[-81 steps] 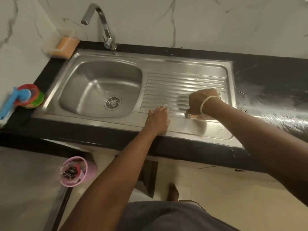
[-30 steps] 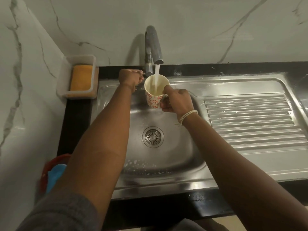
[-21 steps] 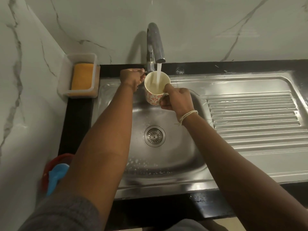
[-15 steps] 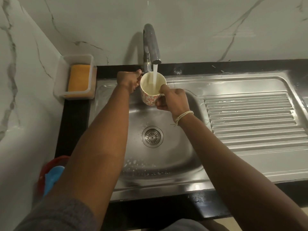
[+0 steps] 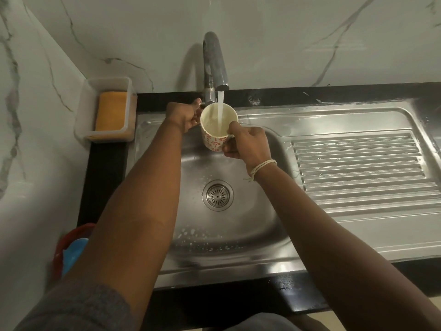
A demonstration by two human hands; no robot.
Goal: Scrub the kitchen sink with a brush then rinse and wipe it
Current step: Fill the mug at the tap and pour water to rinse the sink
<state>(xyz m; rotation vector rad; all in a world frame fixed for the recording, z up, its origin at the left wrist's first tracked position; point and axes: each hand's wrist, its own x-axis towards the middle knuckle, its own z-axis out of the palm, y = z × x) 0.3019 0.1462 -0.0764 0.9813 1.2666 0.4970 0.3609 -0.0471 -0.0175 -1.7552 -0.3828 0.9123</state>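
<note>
- While water runs from the tap [image 5: 216, 68], your right hand [image 5: 248, 144] grips the patterned mug [image 5: 216, 130] under the stream, above the sink [image 5: 238, 225] basin.
- Your left hand [image 5: 182, 115] curls around the tap's handle, just left of the mug.

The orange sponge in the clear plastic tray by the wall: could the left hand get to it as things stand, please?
Probably yes. The left hand grips the tap lever beside the chrome tap, and only bare black counter lies between it and the orange sponge in its open-topped tray; it must first let go.
</note>
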